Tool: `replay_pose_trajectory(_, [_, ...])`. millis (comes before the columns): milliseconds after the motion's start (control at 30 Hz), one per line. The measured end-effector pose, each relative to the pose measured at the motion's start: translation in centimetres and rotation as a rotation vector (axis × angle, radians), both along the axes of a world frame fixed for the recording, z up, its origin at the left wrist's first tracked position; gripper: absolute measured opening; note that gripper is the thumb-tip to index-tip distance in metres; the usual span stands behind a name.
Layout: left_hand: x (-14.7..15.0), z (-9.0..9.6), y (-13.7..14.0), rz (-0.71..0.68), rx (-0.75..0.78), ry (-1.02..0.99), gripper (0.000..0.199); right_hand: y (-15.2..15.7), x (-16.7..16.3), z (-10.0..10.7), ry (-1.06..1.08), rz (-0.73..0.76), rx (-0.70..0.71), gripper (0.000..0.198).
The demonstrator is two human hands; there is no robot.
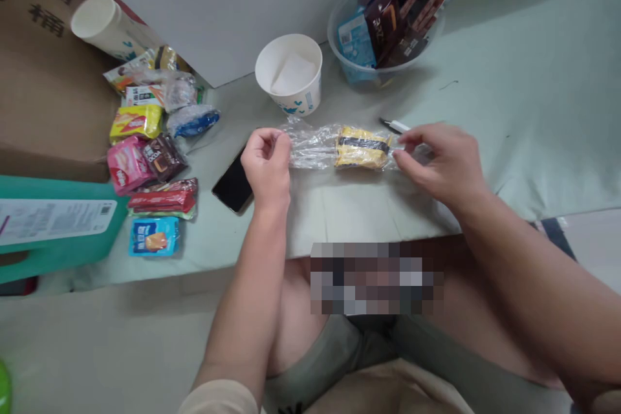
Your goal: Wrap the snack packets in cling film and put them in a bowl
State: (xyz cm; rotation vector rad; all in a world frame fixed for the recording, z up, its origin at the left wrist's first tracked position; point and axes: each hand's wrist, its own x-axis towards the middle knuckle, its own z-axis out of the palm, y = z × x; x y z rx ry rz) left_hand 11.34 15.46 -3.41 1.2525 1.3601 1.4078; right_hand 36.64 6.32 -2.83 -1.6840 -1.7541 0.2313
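A clear plastic bag (pixel 313 145) stretches between my two hands over the table. Inside its right part lies a small yellow snack packet (pixel 363 147) with a dark band. My left hand (pixel 266 165) is closed, pinching the bag's left end. At the other end, my right hand (pixel 439 158) has thumb and forefinger around the clear plastic just right of the packet. Under my left hand a black phone (pixel 233 184) is partly hidden. A pen (pixel 395 125) lies just behind my right fingertips.
Behind the bag stands a white paper cup (pixel 291 87) with white paper in it. A clear tub (pixel 359 71) of wrapped snacks is at the back right. Several snack packets (pixel 136 123) are lined up at left, beside a cardboard box (pixel 58 97) and a stack of paper cups (pixel 111 26).
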Motion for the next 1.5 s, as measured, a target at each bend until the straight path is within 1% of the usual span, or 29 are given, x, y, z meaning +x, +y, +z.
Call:
replay_pose_trajectory(33, [-0.1, 0.1, 0.1, 0.023, -0.003, -0.03, 0.026, 0.0, 0.0, 0.1, -0.002, -0.032, -0.029, 0.009])
replay_pose_trajectory(67, [-0.3, 0.2, 0.2, 0.044, -0.009, -0.059, 0.024, 0.0, -0.1, 0.2, 0.005, -0.068, -0.039, 0.01])
replay_pose_trajectory(133, [-0.5, 0.5, 0.2, 0.069, -0.021, -0.096, 0.021, -0.2, -0.1, 0.7, 0.039, -0.139, 0.019, 0.011])
replay_pose_trajectory(200, [-0.7, 0.6, 0.2, 0.072, -0.027, -0.109, 0.019, -0.5, -0.2, 1.3, 0.08, -0.163, 0.097, 0.012])
replay_pose_trajectory(233, [-0.8, 0.7, 0.1, 0.072, -0.027, -0.112, 0.018, -0.7, -0.2, 1.5, 0.105, -0.134, 0.144, 0.012])
replay_pose_trajectory(267, [-0.9, 0.8, 0.0, 0.07, -0.029, -0.115, 0.017, -0.9, -0.3, 1.8, 0.134, -0.07, 0.183, 0.012])
replay_pose_trajectory(333, [-1.1, 0.9, 0.0, 0.062, -0.044, -0.14, 0.014, -1.3, -0.2, 2.0, 0.187, 0.143, 0.194, 0.013])
replay_pose_trajectory(367, [-1.3, 0.9, 0.1, 0.049, -0.056, -0.164, 0.013, -1.4, -0.1, 2.0, 0.197, 0.258, 0.163, 0.013])
replay_pose_trajectory(433, [-1.7, 0.9, 0.3, 0.007, -0.081, -0.236, 0.019, -1.6, 0.0, 1.8, 0.165, 0.444, 0.008, 0.012])
replay_pose_trajectory(500, [-2.1, 0.8, 0.7, -0.08, -0.105, -0.291, 0.031, -1.7, 0.0, 1.4, 0.093, 0.559, -0.156, 0.015])
replay_pose_trajectory(600, [-2.5, 0.3, 1.1, -0.27, -0.122, -0.249, 0.042, -1.6, -0.4, 1.0, 0.008, 0.669, -0.268, 0.023])
replay_pose_trajectory(667, [-2.4, -0.1, 1.1, -0.391, -0.114, -0.195, 0.05, -1.6, -0.8, 1.0, -0.043, 0.709, -0.313, 0.029])
replay_pose_trajectory(733, [-2.3, -0.2, 1.1, -0.485, -0.113, -0.175, 0.056, -1.6, -1.2, 1.3, -0.092, 0.718, -0.381, 0.034])
replay_pose_trajectory(833, [-2.1, 0.1, 0.9, -0.565, -0.154, -0.226, 0.056, -2.0, -1.8, 1.8, -0.099, 0.627, -0.506, 0.037])
replay_pose_trajectory(867, [-2.0, 0.3, 0.9, -0.575, -0.171, -0.249, 0.055, -2.1, -2.1, 1.9, -0.084, 0.593, -0.545, 0.042])
replay_pose_trajectory(933, [-1.8, 0.6, 0.8, -0.571, -0.204, -0.261, 0.05, -2.4, -2.6, 1.6, -0.067, 0.548, -0.585, 0.059])
replay_pose_trajectory(967, [-1.7, 0.7, 0.7, -0.559, -0.216, -0.241, 0.047, -2.5, -2.9, 1.4, -0.083, 0.536, -0.583, 0.062])
replay_pose_trajectory(1000, [-1.6, 0.7, 0.7, -0.542, -0.227, -0.208, 0.042, -2.5, -3.2, 1.1, -0.115, 0.523, -0.559, 0.06])
replay_pose_trajectory(1067, [-1.3, 0.7, 0.6, -0.505, -0.25, -0.14, 0.03, -2.6, -3.6, 0.5, -0.178, 0.512, -0.469, 0.046])
replay_pose_trajectory(1100, [-1.2, 0.7, 0.6, -0.484, -0.259, -0.118, 0.024, -2.6, -3.7, 0.4, -0.19, 0.528, -0.419, 0.041])
replay_pose_trajectory(1167, [-1.0, 0.8, 0.6, -0.435, -0.279, -0.096, 0.014, -2.6, -3.7, 0.3, -0.164, 0.625, -0.371, 0.039])
replay_pose_trajectory(1267, [-0.8, 0.9, 0.8, -0.332, -0.335, -0.1, 0.012, -2.7, -3.3, 1.0, -0.077, 0.805, -0.441, 0.038])
replay_pose_trajectory(1333, [-0.8, 1.0, 0.9, -0.268, -0.36, -0.112, 0.013, -2.8, -2.8, 1.6, -0.035, 0.833, -0.503, 0.037])
replay_pose_trajectory(1433, [-0.9, 0.7, 1.0, -0.229, -0.341, -0.098, 0.013, -2.9, -1.9, 2.0, -0.004, 0.755, -0.553, 0.031])
replay_pose_trajectory(1500, [-1.1, 0.2, 1.0, -0.261, -0.273, -0.071, 0.018, -2.8, -1.2, 2.1, -0.016, 0.659, -0.564, 0.031])
